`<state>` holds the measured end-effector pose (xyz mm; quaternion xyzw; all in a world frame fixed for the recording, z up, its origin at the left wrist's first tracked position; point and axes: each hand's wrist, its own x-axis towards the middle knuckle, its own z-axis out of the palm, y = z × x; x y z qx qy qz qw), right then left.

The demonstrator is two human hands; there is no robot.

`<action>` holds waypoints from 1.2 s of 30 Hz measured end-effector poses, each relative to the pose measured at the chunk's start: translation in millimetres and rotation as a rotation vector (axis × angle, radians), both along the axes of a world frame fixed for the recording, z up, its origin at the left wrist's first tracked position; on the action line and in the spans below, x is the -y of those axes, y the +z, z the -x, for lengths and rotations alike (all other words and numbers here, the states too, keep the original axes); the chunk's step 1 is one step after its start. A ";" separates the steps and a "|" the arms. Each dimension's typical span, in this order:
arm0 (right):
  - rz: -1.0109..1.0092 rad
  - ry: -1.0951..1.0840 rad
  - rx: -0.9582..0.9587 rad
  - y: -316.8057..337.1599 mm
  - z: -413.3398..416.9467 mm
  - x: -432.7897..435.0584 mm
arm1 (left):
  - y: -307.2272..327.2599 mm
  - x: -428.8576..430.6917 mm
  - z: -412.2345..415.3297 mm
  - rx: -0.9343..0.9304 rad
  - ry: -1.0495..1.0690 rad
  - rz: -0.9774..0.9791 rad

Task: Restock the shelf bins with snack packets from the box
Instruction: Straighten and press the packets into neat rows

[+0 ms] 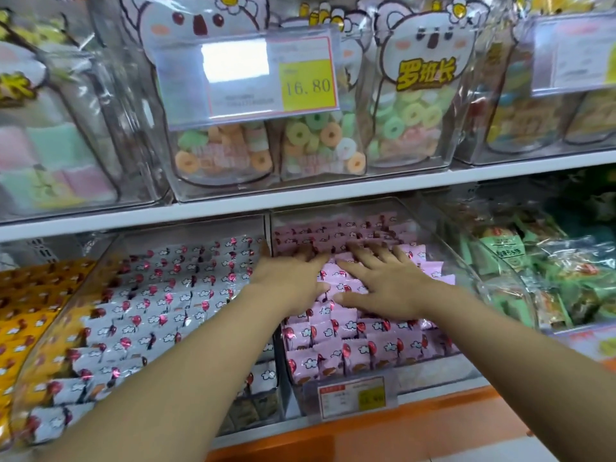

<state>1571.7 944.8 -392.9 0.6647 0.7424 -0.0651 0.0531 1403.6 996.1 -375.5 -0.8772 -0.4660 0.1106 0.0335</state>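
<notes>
At the lower shelf of a snack aisle, pressing down on pink snack packets [353, 355] heaped in the middle clear bin [448, 261], with left hand [290, 283] and right hand [386, 288] laid side by side on top of the pile, fingers straight and spread, thumbs close but apart, nothing pinched or gripped. Judged to be the settling step: levelling the heap to bring the rows below the bin's rim. Best done with even, gentle pressure from both palms, followed by a slow sweep toward the back wall, keeping packets face-up in their rows and clear of the neighbouring bin of white packets [160, 295] on the left. Worth minding the divider [268, 235] between the two bins, just beside the left fingertips, and the low front lip [431, 373] above the small price tag [353, 396], a likely spill point for loose packets. No hard squeezing: thin wrappers, contents probably crushable. Orange packets [30, 311] at far left and green packets [506, 251] at right, well apart from both hands. Overhead, bags of ring gummies [320, 141] behind a yellow tag [308, 85] marked 16.80. Supply box nowhere in view; bin looking close to full, so perhaps little left to add here.
</notes>
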 end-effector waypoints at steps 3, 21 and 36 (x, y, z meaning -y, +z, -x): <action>0.015 -0.048 -0.004 -4.6 0.0 -2.7 | 1.2 1.1 -3.2 -0.068 0.074 -0.022; -0.053 0.010 -0.012 0.9 44.0 85.7 | 6.7 68.9 55.9 0.249 -0.138 0.083; -0.460 0.015 -0.393 -91.9 182.0 183.7 | -118.1 183.1 239.9 0.839 -0.006 -0.181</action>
